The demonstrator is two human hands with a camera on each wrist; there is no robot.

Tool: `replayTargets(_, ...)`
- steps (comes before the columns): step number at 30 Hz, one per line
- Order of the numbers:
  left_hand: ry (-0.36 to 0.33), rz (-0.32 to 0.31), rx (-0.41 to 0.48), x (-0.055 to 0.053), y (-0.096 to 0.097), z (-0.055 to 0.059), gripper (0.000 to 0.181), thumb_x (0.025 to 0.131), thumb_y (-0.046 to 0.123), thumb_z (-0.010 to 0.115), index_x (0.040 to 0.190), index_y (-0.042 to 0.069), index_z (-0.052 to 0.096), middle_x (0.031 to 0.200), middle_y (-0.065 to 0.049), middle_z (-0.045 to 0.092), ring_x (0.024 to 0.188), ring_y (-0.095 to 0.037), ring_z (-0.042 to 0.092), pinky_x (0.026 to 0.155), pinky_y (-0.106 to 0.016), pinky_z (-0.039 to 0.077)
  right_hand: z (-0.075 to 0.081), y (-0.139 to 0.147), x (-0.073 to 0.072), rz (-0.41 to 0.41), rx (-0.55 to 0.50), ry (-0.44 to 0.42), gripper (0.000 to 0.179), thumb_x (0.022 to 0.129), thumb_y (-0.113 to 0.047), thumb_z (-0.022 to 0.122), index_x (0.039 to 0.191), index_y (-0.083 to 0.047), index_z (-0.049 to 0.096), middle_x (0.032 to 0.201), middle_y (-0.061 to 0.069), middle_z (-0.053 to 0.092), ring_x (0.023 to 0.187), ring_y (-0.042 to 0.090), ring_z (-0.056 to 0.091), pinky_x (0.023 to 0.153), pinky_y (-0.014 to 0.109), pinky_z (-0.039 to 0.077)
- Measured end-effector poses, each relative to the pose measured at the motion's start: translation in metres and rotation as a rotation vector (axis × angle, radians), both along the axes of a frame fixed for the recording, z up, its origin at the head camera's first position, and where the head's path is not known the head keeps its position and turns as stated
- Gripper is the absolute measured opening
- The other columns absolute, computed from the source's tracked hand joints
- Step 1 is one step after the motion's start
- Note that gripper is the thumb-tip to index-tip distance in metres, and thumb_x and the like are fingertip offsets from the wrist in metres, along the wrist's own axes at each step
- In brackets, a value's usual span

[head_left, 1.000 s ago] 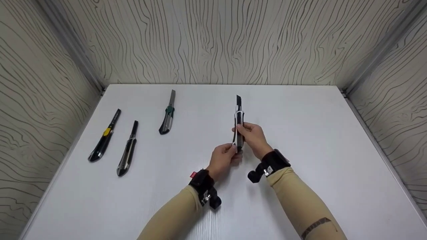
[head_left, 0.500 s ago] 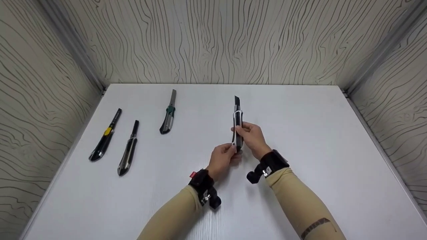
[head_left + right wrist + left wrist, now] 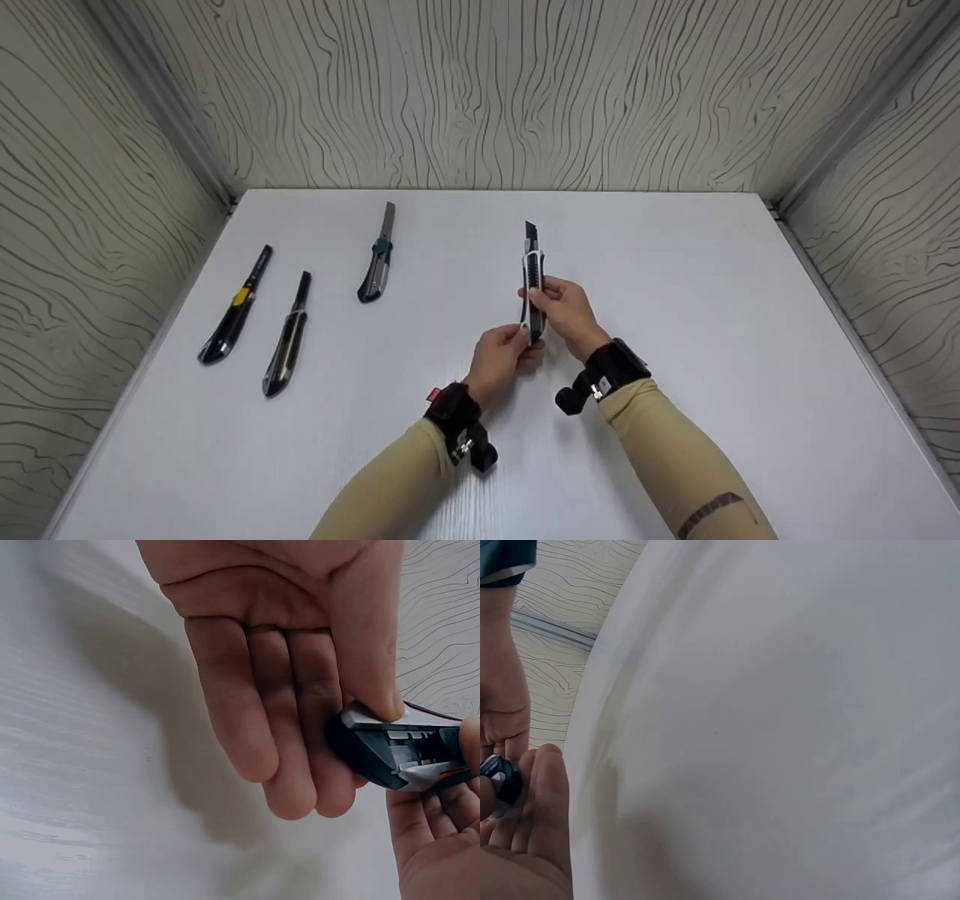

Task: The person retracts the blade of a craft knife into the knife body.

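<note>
A white-and-black snap-off utility knife (image 3: 533, 262) is held between both hands, its dark blade (image 3: 531, 234) extended and pointing away from me. My left hand (image 3: 497, 360) pinches the butt end of the handle. Around the middle, my right hand (image 3: 571, 315) grips the knife, its thumb lying on the upper face. In the right wrist view, the right hand (image 3: 262, 600) has its thumb against the knife's end (image 3: 375, 746), with the other fingers extended. The left wrist view catches only a small part of the knife (image 3: 506, 780) beside the left hand (image 3: 536, 840).
Three other utility knives lie on the white table (image 3: 675, 300) to the left: a black one with a yellow slider (image 3: 234, 307), a black-and-silver one (image 3: 286, 337), and one with a green slider (image 3: 377, 259). Patterned panels (image 3: 480, 90) enclose the back and sides.
The blade tip stands slightly lower, and less blade shows past the handle. My right thumb has shifted a little toward me along the knife, whose front end has moved slightly left.
</note>
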State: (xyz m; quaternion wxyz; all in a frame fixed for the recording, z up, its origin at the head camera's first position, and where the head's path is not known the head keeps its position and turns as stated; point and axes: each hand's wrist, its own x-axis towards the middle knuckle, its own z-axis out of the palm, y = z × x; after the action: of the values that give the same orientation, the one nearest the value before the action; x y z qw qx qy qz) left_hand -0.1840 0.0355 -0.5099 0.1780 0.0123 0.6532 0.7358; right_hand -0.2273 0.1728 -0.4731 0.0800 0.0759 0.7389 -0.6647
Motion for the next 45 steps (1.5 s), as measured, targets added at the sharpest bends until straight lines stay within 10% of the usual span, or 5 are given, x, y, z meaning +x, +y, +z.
replayTargets(26, -0.010, 0.014, -0.007, 0.001, -0.001, -0.004, 0.029, 0.101, 0.016, 0.049, 0.114, -0.006, 0.064, 0.099, -0.018, 0.071, 0.089, -0.023, 0.071, 0.083, -0.038, 0.058, -0.005, 0.003, 0.003, 0.112, 0.030, 0.018, 0.039, 0.099, -0.006, 0.052, 0.137, 0.001, 0.049, 0.133, 0.020, 0.060, 0.126, 0.026, 0.056, 0.106, 0.037, 0.042)
replayTargets(45, 0.049, 0.019, 0.007, 0.001, 0.001, 0.002, 0.028, 0.101, 0.015, 0.049, 0.110, -0.008, 0.063, 0.090, -0.015, 0.066, 0.077, -0.019, 0.062, 0.070, -0.032, 0.053, -0.004, 0.013, 0.005, 0.109, 0.007, 0.022, 0.034, 0.098, -0.016, 0.057, 0.123, 0.007, 0.059, 0.108, 0.010, 0.073, 0.087, 0.008, 0.067, 0.082, 0.024, 0.054)
